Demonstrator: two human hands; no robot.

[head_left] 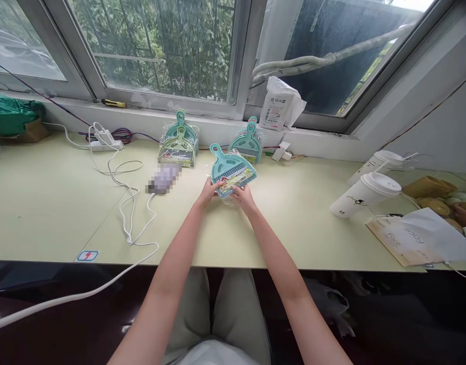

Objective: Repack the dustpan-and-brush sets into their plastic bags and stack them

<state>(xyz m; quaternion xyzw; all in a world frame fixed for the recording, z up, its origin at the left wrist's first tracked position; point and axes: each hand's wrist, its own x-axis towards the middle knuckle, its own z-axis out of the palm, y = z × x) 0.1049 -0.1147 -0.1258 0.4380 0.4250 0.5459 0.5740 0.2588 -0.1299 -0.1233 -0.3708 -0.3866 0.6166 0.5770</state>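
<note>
A teal dustpan and brush set (233,171) in clear wrapping is held tilted above the table, its handle pointing up and left. My left hand (209,192) grips its lower left edge, thumb on the front. On the lower right edge, my right hand (244,196) has its thumb over the printed label; the fingers behind are mostly hidden. Behind it stands a stack of wrapped dustpan sets (250,136), teal in front. To the left, against the sill, more wrapped sets stand with a yellow-green dustpan (177,147) in front.
A pixelated phone-like item (164,178) on a white cable (132,203) lies left of my hands. A power strip (106,145) is farther left. Two white cups (365,195), a paper packet (407,238) and a brown bundle are at right. A white box (276,109) stands on the sill.
</note>
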